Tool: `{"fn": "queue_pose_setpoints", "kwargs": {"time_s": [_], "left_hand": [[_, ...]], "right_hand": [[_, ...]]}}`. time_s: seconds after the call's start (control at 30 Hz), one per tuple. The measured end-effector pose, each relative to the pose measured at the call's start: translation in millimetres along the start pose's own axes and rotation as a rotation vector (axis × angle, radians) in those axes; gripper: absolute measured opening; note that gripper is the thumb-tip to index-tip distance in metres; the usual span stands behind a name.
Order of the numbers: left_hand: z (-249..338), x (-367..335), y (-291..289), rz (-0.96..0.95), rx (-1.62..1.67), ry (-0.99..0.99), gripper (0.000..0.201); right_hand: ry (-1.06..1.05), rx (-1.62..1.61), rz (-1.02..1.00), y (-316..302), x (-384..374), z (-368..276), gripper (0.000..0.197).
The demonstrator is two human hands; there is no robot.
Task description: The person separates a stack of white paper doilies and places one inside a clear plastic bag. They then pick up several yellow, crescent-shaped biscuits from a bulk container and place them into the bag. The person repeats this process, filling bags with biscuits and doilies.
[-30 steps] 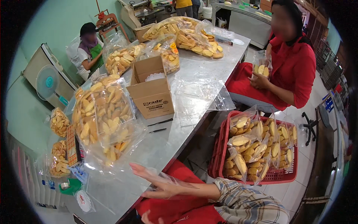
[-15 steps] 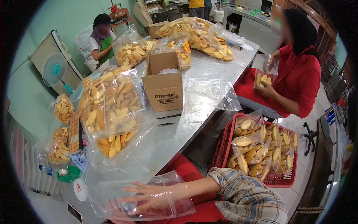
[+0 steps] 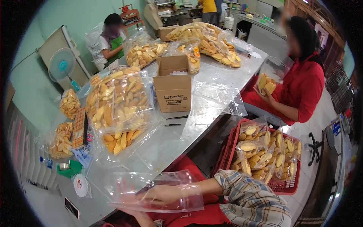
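Low in the view, a clear plastic bag [image 3: 176,206] lies flat across my hands over my lap and the table's near edge. My left hand [image 3: 128,195] is open, its fingers spread and pointing up, seen through the film; whether it is inside the bag or behind it I cannot tell. From the right, my right hand [image 3: 162,195] reaches across beside it, at the bag's middle. Its fingers are blurred and partly hidden. Beyond the hands, on the metal table [image 3: 151,160], a large clear bag of sliced golden bread [image 3: 119,102] lies with its mouth toward me.
A red crate [image 3: 291,187] of packed bread stands at my right. A co-worker in red [image 3: 308,83] holds a bread bag [image 3: 266,83]; another person [image 3: 113,45] works far left. On the table are a cardboard box [image 3: 173,92], empty bags [image 3: 213,98], tape dispenser [image 3: 70,169] and phone [image 3: 72,208].
My right hand's spread fingers have come together or turned from view. My left hand has risen, fingers upright behind the film. The bag has shifted slightly. The co-worker's bread bag is now held more upright.
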State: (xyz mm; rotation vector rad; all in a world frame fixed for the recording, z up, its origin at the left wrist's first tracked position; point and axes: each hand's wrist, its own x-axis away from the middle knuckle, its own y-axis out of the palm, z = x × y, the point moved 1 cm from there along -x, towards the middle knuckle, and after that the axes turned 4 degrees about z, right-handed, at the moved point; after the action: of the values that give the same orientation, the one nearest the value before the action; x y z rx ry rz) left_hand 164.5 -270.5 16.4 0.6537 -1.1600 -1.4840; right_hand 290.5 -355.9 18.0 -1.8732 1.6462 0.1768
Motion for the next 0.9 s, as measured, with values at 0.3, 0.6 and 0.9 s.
{"fn": "queue_pose_setpoints", "kwargs": {"time_s": [0.3, 0.6, 0.9], "left_hand": [[-39, -1, -60, 0.009, -0.835, 0.133, 0.035], [-36, 19, -34, -0.125, -0.369, -0.114, 0.054], [-43, 30, -27, -0.067, -0.507, -0.036, 0.055]], "right_hand": [[0.364, -0.244, 0.755, 41, -49, 31, 0.041], [0.321, -0.154, 1.016, 71, -45, 30, 0.064], [0.447, 0.153, 0.911, 72, -42, 33, 0.066]]}}
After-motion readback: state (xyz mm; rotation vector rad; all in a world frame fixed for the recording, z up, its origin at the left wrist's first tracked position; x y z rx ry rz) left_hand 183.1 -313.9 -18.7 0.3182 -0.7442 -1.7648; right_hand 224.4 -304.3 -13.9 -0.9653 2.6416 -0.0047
